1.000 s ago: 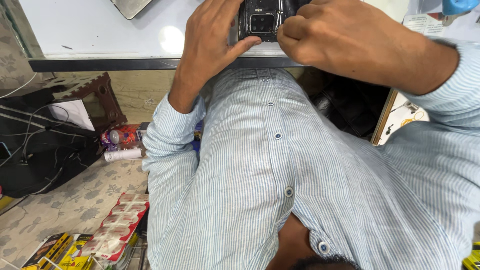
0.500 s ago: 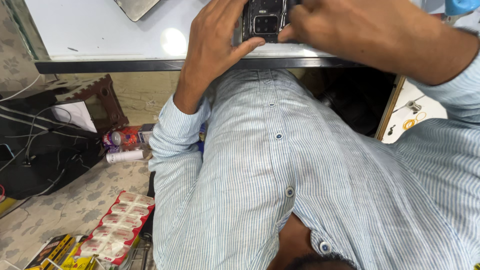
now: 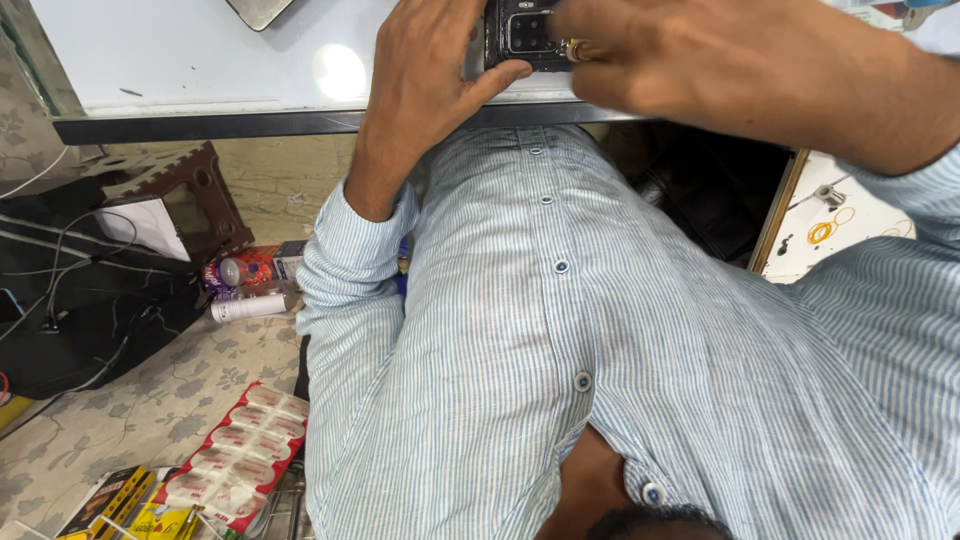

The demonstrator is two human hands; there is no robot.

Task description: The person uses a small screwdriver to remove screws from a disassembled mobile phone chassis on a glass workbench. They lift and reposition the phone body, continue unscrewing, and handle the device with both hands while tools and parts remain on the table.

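White table (image 3: 200, 60) with a dark front edge runs across the top of the view; below it a patterned floor (image 3: 120, 420) cluttered with black cables (image 3: 70, 300), a white tube (image 3: 250, 306), a red blister pack (image 3: 240, 455) and a brown stool (image 3: 185, 195). A striped light-blue shirt (image 3: 560, 350) fills the middle.

A phone (image 3: 525, 35) sits at the table's near edge, top centre, held between both hands. It is black, back side up, with a rectangular camera block showing several small lenses. Only its lower part is in view; the rest is cut off by the frame and covered by fingers, so its long axis is hard to fix, though it probably runs away from the person, camera end nearest the body.

Left hand (image 3: 425, 75) is curled round the phone's left side, thumb pressed along the bottom edge, fingers closed on it. Right hand (image 3: 720, 70) comes in from the right, blurred, fingertips pinched at the phone's right edge beside the camera block, where a small gold-coloured spot shows; whether that is a ring or a part, cannot tell. Both hands touch the phone, wrists over the table edge.
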